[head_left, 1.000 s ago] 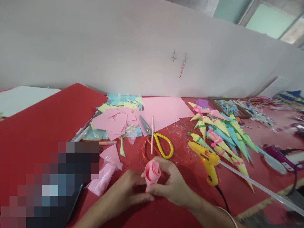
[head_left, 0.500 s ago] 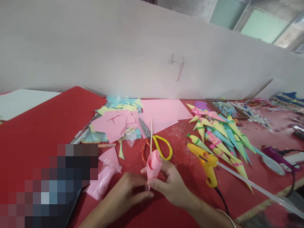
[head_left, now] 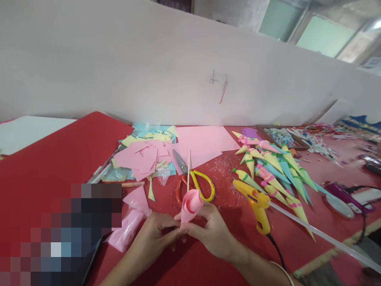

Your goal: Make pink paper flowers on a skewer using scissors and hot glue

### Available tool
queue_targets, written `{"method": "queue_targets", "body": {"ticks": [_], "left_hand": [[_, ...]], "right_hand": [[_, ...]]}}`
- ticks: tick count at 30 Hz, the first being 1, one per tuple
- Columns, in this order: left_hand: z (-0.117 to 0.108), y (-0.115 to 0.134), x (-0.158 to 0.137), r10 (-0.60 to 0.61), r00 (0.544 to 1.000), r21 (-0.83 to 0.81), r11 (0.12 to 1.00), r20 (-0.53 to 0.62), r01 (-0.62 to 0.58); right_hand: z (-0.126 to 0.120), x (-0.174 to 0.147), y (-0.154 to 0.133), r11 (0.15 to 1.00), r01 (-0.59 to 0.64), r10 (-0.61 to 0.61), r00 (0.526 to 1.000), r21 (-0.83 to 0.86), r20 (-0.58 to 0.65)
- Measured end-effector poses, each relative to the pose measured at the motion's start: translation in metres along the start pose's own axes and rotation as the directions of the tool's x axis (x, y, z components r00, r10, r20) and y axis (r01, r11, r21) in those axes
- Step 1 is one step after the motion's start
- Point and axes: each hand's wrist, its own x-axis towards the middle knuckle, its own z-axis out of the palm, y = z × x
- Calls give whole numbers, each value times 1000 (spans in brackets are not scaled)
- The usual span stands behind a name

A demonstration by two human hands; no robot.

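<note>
A pink paper cone (head_left: 192,203), rolled with its spiral open end upward, stands upright between my hands. My right hand (head_left: 212,230) grips its right side between thumb and fingers. At the cone's lower tip, the fingers of my left hand (head_left: 160,228) are pinched together; the tip itself is hidden. Just beyond lie scissors (head_left: 181,162) with one orange and one yellow handle. A thin wooden stick (head_left: 189,167) runs over them, its near end hidden behind the cone.
Pink paper scraps (head_left: 139,157) and a pink sheet (head_left: 205,143) lie at the back. To the right are a yellow glue gun (head_left: 256,202) with a long glue stick, and a pile of finished paper cones (head_left: 274,167). A plastic-wrapped pink bundle (head_left: 126,230) is at left.
The cone's open end has tilted towards the right and the roll looks wider. My left hand has risen and closed in on the cone's tip. The view has shifted slightly.
</note>
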Motion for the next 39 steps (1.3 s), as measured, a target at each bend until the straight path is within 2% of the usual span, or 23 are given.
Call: {"method": "queue_targets", "body": {"ticks": [6, 11, 14, 19, 22, 27, 32, 36, 39], "left_hand": [[-2, -1, 2, 33, 999, 88, 996, -22, -31], [-14, 2, 0, 112, 974, 166, 983, -198, -79], [-14, 2, -1, 163, 950, 169, 978, -265, -121], [-5, 5, -2, 217, 916, 202, 967, -338, -154], [-5, 10, -3, 256, 902, 195, 961, -347, -198], [-11, 15, -3, 339, 861, 186, 939, -379, -288], [-13, 13, -4, 436, 796, 274, 897, -419, -347], [-11, 13, -6, 481, 812, 301, 869, -330, -392], [-11, 15, -5, 500, 808, 298, 859, -313, -416]], "right_hand": [[0, 0, 1, 999, 36, -35, 999, 18, -34], [-1, 1, -1, 999, 3, -7, 992, -37, -125], [0, 2, 0, 999, -25, 22, 997, -48, -70], [3, 0, 8, 993, -17, 29, 994, -115, 105], [3, 0, 9, 996, -44, 56, 988, -83, 144], [3, 1, 6, 999, -13, 6, 987, 43, 160], [1, 1, 5, 999, 46, -44, 994, -22, 104], [1, 1, 7, 990, 130, -123, 987, -60, 108], [1, 1, 7, 985, 164, -155, 979, -61, 130]]}}
